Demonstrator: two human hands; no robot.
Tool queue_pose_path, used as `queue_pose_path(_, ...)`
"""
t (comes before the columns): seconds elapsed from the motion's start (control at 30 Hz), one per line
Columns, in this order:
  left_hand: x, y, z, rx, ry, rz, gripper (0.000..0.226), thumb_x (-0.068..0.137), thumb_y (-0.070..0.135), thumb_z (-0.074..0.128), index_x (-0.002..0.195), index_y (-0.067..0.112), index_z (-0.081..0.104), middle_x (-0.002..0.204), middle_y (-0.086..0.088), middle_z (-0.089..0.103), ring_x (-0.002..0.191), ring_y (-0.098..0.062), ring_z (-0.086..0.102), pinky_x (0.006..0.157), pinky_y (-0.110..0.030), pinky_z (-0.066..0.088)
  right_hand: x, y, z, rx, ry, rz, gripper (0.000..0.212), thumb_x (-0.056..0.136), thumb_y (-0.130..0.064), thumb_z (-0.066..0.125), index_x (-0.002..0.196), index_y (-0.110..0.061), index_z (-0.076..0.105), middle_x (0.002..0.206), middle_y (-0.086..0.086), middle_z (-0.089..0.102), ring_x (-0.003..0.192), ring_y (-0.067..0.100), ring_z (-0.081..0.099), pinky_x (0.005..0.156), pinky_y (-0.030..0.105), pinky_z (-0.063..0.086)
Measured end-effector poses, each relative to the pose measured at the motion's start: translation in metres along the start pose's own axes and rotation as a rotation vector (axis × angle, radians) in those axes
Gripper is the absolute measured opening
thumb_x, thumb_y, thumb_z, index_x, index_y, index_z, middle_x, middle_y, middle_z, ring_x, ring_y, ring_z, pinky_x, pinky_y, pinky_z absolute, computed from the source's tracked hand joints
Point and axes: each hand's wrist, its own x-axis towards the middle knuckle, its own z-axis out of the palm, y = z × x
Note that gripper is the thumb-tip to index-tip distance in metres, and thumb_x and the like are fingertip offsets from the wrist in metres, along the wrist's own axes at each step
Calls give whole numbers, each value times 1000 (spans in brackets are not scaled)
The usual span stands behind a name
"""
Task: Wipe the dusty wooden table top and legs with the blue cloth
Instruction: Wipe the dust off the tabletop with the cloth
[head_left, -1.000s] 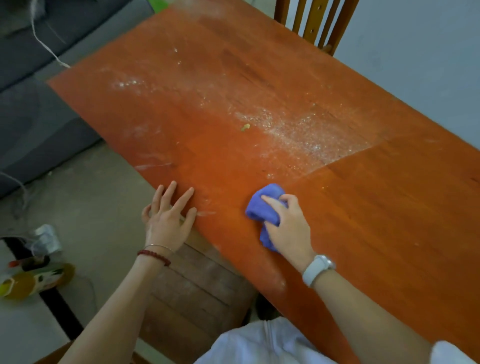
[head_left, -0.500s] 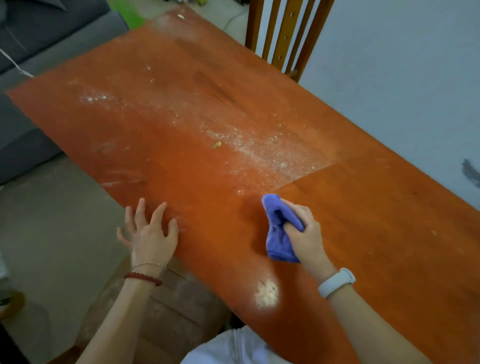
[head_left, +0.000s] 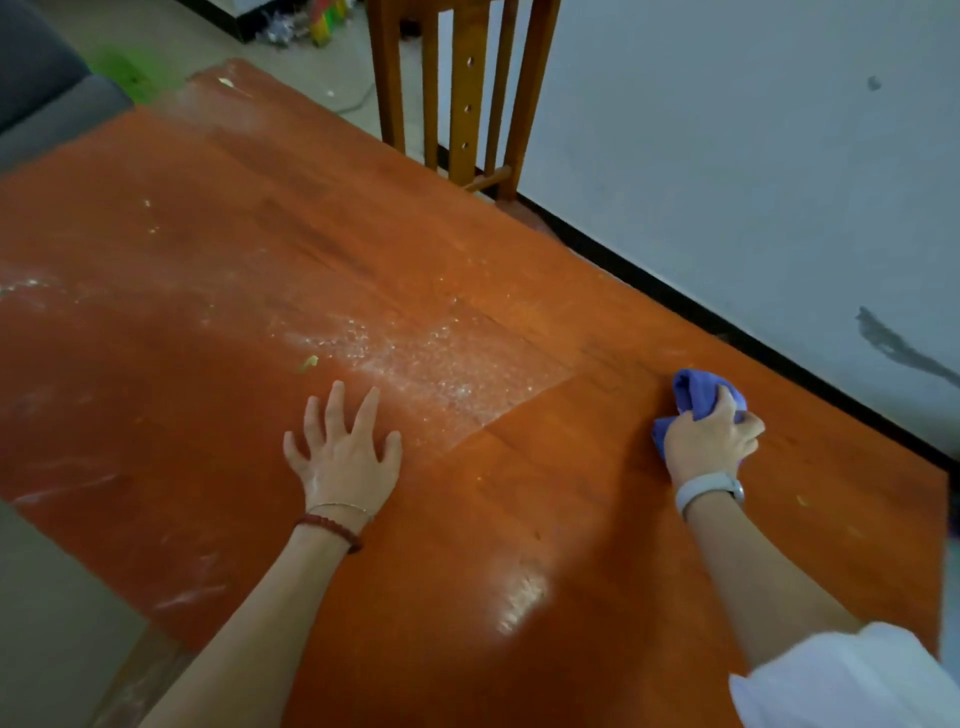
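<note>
The orange wooden table top (head_left: 519, 519) fills most of the view. A band of white dust (head_left: 415, 353) lies across its middle, ending in a sharp line where the wood to the right looks clean. My right hand (head_left: 711, 439) grips the bunched blue cloth (head_left: 698, 392) and presses it on the table near the far right edge. My left hand (head_left: 345, 447) rests flat on the top with fingers spread, just left of the dust band. A small yellowish crumb (head_left: 307, 362) lies above my left hand. The table legs are hidden.
A wooden chair back (head_left: 457, 88) stands behind the far edge. A grey wall (head_left: 753, 182) with a black skirting runs along the right. A grey sofa (head_left: 36, 88) sits at the top left. Bare floor (head_left: 47, 597) shows at the lower left.
My right hand has carried the cloth from the near middle of the table towards the far right edge. My left hand has moved further onto the top. The view has shifted right.
</note>
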Motion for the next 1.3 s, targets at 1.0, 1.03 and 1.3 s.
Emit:
queue_pose_path(1.0,27,-12,13,119,73,37,53,81,54,27,132,46,36,151,5,21,137,-21,10,103,-46,12,32,-77,61,-102,-259,-545,42,87,-23,48,128,-28,50,132,5,38,119,27,41,87,38,40)
queue_pose_path(1.03,27,-12,13,115,69,37,52,81,53,27,132,46,36,151,5,21,137,-21,9,103,-46,12,25,-79,64,-151,-254,-564,42,86,-23,49,128,-29,49,134,5,37,120,29,41,87,41,41)
queue_pose_path(1.3,23,-26,-7,-67,62,105,38,92,30,45,130,35,47,149,2,31,136,-22,18,107,-47,14,-72,-85,87,-154,-379,-925,41,81,-23,54,121,-30,56,125,4,50,103,30,51,69,37,49)
